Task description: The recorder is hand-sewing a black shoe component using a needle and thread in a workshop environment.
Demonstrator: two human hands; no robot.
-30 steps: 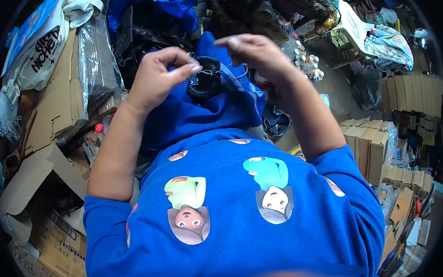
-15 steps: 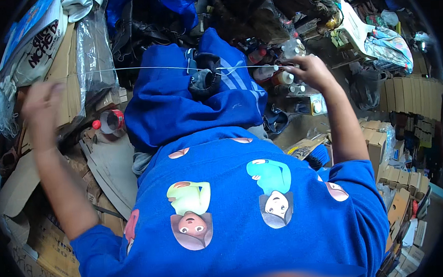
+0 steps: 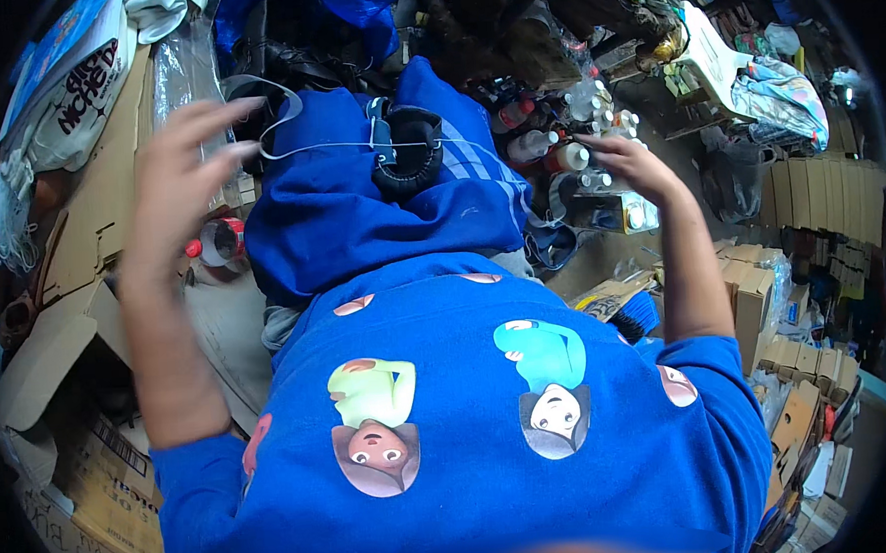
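A dark shoe (image 3: 409, 163), black with a blue-grey side, sits between my knees on the blue cloth (image 3: 360, 231) over my lap. A thin pale thread (image 3: 331, 146) passes across the shoe and hangs slack on both sides. Left of the shoe, the thread curls up in a loose loop beside my left hand (image 3: 189, 175). That hand is blurred, its thumb and index finger apart, with nothing visible between them. My right hand (image 3: 640, 169) is raised on the other side near the bottles, fingers stretched out and nothing seen in them.
Several plastic bottles (image 3: 567, 158) stand beyond my right hand. A red-capped bottle (image 3: 223, 242) lies by my left forearm. Flattened cardboard (image 3: 85, 230) lines the left side, and cardboard boxes (image 3: 749, 285) are stacked at right. A blue-bristled brush (image 3: 637, 312) lies by my right elbow.
The thread was taut between both hands and is now slack and looped. My left hand has moved inward toward the shoe; my right fingers have opened, with the hand slightly lower.
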